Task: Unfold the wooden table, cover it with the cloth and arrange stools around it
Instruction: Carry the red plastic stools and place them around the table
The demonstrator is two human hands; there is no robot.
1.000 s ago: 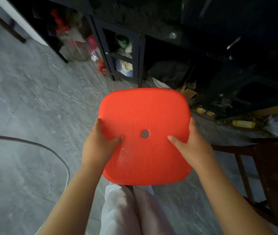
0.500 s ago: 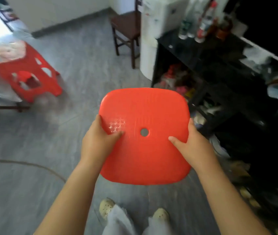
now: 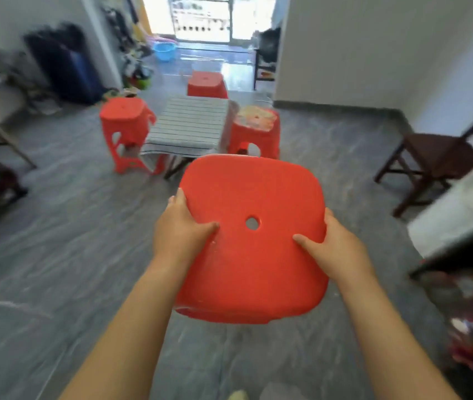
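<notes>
I carry a red plastic stool (image 3: 254,261) in front of me, seat up, off the floor. My left hand (image 3: 182,229) grips its left edge, thumb on top. My right hand (image 3: 334,249) grips its right edge the same way. Ahead stands the small unfolded table (image 3: 189,125), covered with a grey striped cloth (image 3: 172,148). Three red stools are around it: one on the left (image 3: 127,128), one on the right (image 3: 255,131), one at the far side (image 3: 206,85). The side of the table facing me has no stool.
A dark wooden chair (image 3: 431,166) stands at the right, beside a white-topped counter (image 3: 460,209). Dark bags (image 3: 68,64) and clutter line the left wall. A blue basin (image 3: 164,50) sits near the bright doorway. Grey tiled floor lies between me and the table.
The view has swung left from the dark shelves to face the covered table and its stools. Both hands keep the same grip on the red stool.
</notes>
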